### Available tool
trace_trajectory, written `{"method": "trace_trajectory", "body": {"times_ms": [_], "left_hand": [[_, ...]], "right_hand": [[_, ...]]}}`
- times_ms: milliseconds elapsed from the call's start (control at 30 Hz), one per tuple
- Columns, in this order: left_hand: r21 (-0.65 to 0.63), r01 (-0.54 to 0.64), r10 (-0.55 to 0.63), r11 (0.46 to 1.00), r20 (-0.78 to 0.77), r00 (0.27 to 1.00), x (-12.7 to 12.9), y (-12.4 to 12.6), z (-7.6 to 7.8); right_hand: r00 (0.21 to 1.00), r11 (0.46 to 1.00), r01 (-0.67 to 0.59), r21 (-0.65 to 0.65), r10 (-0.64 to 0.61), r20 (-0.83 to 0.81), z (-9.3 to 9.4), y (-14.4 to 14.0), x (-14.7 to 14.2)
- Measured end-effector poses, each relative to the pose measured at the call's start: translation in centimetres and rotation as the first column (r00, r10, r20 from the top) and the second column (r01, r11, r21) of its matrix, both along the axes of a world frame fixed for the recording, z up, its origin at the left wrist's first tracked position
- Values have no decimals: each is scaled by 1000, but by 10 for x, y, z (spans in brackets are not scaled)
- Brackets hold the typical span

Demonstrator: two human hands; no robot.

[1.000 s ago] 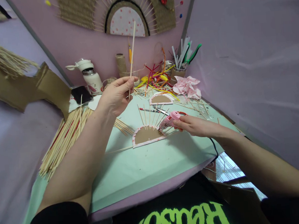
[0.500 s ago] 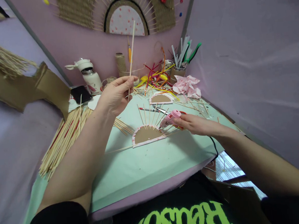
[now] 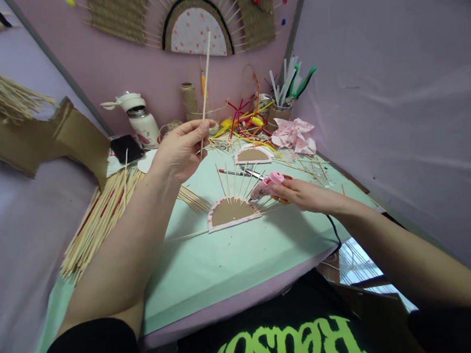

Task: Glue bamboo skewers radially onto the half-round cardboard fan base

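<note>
My left hand [image 3: 185, 148] is raised over the table, pinching a thin wooden stick [image 3: 207, 78] that stands nearly upright. In my right hand [image 3: 302, 192] is a pink hot glue gun [image 3: 269, 183], its nozzle close to the right part of a cardboard half-circle [image 3: 231, 213]. That half-circle lies flat, with a pink-spotted white cloth edge and several sticks fanning out from its curved side. One more stick reaches left from its lower left corner. Beyond it are scissors [image 3: 253, 172] and a red-tipped pen [image 3: 231, 172], partly behind the sticks.
Many loose sticks [image 3: 100, 222] are piled at the left. A second half-circle [image 3: 253, 154], pink crumpled cloth [image 3: 293, 136], a white bottle [image 3: 145, 126], a twine spool [image 3: 189, 101] and a cup of glue sticks [image 3: 281, 114] line the back. A black cord [image 3: 338, 233] hangs at the right edge.
The whole view has shifted very slightly. Both hands keep nearly the same place and grip, and the half-circle lies where it was.
</note>
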State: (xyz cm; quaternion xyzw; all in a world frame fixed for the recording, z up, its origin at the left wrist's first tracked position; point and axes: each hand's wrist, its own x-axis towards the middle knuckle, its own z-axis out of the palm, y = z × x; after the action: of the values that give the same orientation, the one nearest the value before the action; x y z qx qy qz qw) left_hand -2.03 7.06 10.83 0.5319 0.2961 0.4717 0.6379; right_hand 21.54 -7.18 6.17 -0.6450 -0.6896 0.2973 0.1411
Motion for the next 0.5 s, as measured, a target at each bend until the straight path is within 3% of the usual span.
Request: {"method": "trace_trajectory", "body": {"times_ms": [267, 500], "left_hand": [[-2, -8, 7, 1000, -25, 1000, 0, 1, 0], [4, -12, 13, 1000, -45, 999, 1, 1, 1]], "right_hand": [[998, 998, 63, 29, -63, 17, -2, -4, 6], [998, 1000, -15, 13, 15, -65, 0, -7, 4]]}}
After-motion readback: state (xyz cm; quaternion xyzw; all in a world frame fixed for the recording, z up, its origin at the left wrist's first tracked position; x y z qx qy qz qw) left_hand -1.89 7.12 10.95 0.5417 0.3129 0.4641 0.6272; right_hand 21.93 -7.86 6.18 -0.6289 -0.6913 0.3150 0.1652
